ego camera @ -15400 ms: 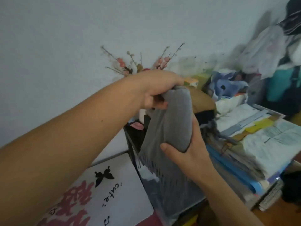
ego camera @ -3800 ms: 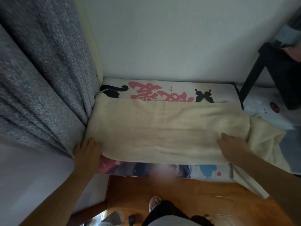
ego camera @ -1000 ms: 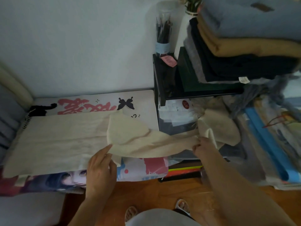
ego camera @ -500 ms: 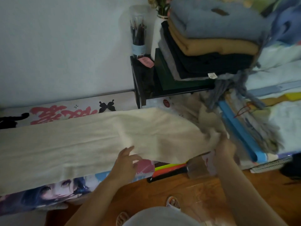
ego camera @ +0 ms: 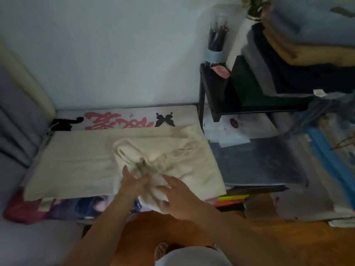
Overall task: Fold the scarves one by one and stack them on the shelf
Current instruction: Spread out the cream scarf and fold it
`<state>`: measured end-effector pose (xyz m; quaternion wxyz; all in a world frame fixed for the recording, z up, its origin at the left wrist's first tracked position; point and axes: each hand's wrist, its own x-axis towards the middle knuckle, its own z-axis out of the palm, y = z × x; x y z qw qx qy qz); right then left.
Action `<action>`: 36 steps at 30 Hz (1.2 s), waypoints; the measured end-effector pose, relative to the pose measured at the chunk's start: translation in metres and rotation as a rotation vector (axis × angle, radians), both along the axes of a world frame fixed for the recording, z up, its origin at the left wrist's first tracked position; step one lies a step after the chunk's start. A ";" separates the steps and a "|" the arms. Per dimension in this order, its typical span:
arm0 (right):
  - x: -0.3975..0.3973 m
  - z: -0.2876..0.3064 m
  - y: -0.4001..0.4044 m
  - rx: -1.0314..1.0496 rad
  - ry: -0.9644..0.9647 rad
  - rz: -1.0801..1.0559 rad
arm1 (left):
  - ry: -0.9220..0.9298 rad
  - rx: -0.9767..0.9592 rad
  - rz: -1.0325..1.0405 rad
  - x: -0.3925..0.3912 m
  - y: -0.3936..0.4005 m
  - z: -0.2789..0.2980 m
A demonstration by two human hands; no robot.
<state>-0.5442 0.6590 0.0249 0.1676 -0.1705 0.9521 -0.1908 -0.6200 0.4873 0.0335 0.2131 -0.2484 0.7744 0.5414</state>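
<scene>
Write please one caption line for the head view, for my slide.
Both hands, left hand and right hand, gather the cream scarf on the printed surface beside stacked scarves.

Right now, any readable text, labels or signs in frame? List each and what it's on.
Large pink brush-style characters on the printed mat behind the cream scarf: too stylised and partly covered to read.
Small red round sticker on the papers under the black shelf: too blurred to read.
White tag on the stacked scarves: too small to read.
No text in frame can be read.
</scene>
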 end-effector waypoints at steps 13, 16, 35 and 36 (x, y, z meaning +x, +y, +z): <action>-0.033 -0.048 0.084 0.062 -0.182 -0.978 | 0.029 -0.302 0.244 -0.106 -0.082 -0.052; -0.049 -0.054 0.085 -0.005 -0.176 -1.125 | 0.004 0.048 0.156 -0.119 -0.079 -0.052; -0.064 -0.020 0.035 0.250 0.300 -0.635 | -0.090 0.618 0.762 -0.046 -0.160 -0.042; -0.062 -0.025 0.019 0.211 0.350 -0.479 | -0.056 0.619 0.763 -0.045 -0.163 -0.047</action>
